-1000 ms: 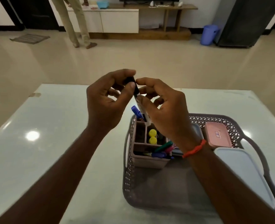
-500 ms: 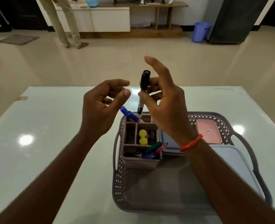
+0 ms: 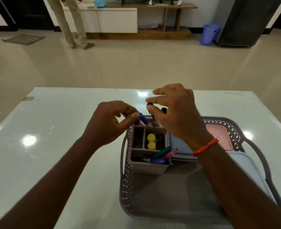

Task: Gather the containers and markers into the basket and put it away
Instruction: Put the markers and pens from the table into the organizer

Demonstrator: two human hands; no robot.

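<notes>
A grey lattice basket (image 3: 126, 179) stands on the white table (image 3: 53, 129). Inside it sits a mauve divided organizer (image 3: 146, 168) with two yellow caps (image 3: 151, 141) and green, pink and purple markers (image 3: 161, 152). My right hand (image 3: 177, 116) pinches a black marker (image 3: 150, 109) over the organizer's back compartment. My left hand (image 3: 110, 121) hovers loosely curled at the basket's far left corner, its thumb tip against a blue marker (image 3: 143, 119) that leans in that compartment. A pink-lidded container (image 3: 219, 134) and pale blue containers (image 3: 180, 151) lie in the basket too.
A larger pale blue lid (image 3: 247, 172) leans along the basket's right side under my forearm. Bare table lies left of the basket. Beyond the table is open floor, a person (image 3: 72, 22) standing by a low cabinet, and a blue bin (image 3: 209, 33).
My left hand let go of the black marker. My right hand then brought the marker down from upright in the air to the organizer's back compartment. My left hand dropped beside the blue marker.
</notes>
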